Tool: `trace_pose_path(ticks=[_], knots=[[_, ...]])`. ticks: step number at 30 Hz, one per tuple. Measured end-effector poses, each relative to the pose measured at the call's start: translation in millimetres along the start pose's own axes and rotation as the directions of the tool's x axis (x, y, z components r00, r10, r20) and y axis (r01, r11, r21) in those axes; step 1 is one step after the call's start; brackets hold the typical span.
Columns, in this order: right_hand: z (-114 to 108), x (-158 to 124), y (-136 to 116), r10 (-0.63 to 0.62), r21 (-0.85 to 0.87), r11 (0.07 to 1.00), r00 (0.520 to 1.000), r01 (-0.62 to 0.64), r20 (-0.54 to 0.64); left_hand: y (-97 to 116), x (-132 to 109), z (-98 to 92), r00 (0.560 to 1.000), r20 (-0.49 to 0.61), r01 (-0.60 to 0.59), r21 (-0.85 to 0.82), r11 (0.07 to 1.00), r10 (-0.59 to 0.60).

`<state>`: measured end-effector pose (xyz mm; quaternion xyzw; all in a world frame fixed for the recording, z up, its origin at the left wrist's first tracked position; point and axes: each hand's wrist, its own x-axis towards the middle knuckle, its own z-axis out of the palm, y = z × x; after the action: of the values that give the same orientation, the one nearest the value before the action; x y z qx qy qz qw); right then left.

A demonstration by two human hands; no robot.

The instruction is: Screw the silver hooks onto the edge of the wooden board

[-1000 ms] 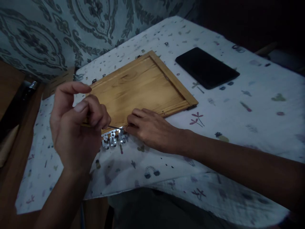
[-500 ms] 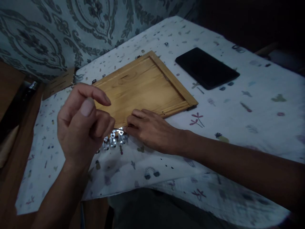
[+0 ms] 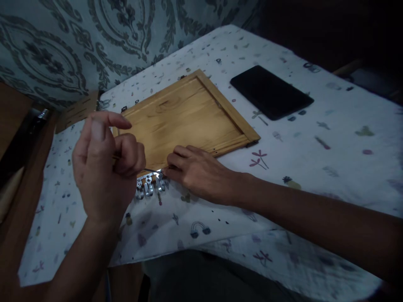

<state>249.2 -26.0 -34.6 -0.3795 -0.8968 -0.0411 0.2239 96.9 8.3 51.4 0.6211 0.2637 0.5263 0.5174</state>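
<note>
In the head view, my left hand (image 3: 105,163) is curled closed round a screwdriver (image 3: 151,170). Only its thin metal shaft shows, and the handle is hidden in my fist. The shaft's tip reaches the right end of a shiny metal hook rail (image 3: 148,181), which lies along the near edge of a framed wooden board (image 3: 185,115). My right hand (image 3: 198,172) rests on that edge with its fingers bent together, thumb and forefinger closed at the rail's right end. What lies between those fingertips is mostly hidden.
A black tablet (image 3: 271,92) lies right of the board on the patterned tablecloth (image 3: 315,167). A piece of brown cardboard (image 3: 78,110) sits at the back left, by the patterned curtain (image 3: 122,37). Small dark fittings stick out from the board's edges.
My left hand has shifted slightly left and turned at the wrist, so more of the screwdriver shaft shows. My right hand stays at the rail's end.
</note>
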Motion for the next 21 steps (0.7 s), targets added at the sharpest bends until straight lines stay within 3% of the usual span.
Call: trace_pose_path(ticks=[7,14,21], knots=[[3.1,-0.4,0.8,-0.005,-0.014,1.0,1.0,0.005,-0.017,-1.4,4.6,-5.4,0.996,0.085,0.031,-0.003,1.0,-0.031],[5.0,-1.0,0.8,-0.01,-0.014,1.0,0.999,0.009,-0.035,7.1,1.6,1.4,0.982,-0.174,-0.066,0.047,0.997,0.073],[5.8,-2.6,1.7,-0.005,0.005,1.0,0.999,0.005,-0.041,13.3,-7.2,7.5,0.972,-0.231,-0.014,0.129,0.992,0.043]])
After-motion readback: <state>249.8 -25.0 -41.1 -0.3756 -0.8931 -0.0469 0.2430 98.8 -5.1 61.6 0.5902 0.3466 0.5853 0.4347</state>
